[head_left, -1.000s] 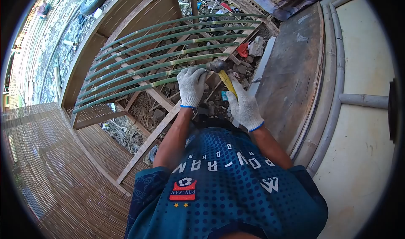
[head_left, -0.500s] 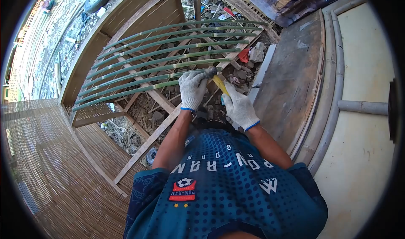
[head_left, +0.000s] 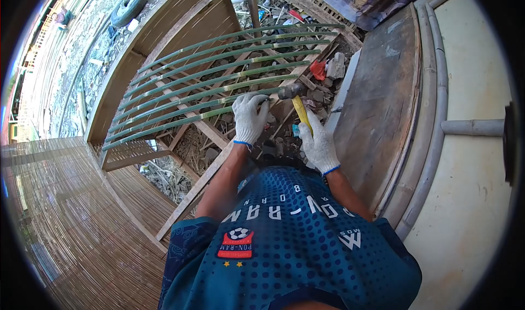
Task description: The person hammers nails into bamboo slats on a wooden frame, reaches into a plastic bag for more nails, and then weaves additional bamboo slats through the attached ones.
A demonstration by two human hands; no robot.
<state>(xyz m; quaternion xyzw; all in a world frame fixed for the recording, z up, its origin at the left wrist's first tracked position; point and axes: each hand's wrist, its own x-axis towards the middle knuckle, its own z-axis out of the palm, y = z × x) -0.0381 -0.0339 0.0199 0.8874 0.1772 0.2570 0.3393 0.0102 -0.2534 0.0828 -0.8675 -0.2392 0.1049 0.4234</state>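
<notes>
Bamboo strips (head_left: pixel 257 82) are laid side by side, with gaps between, across a wooden frame (head_left: pixel 186 204). They are long, thin and green, marked with paler bands, and look bent in this round view. Hammering near the strip ends seems to be the step in hand. A hammer (head_left: pixel 301 111) is gripped by its yellow handle in the gloved right hand (head_left: pixel 319 147), with its dark head held close to the left hand (head_left: pixel 250 118). That hand's fingers are curled by the near strips; whether anything is pinched cannot be told. For a next tap, good aim and clear fingertips are called for. Beyond, a red scrap (head_left: pixel 318 69) and a brown board (head_left: pixel 383 91) are seen.
</notes>
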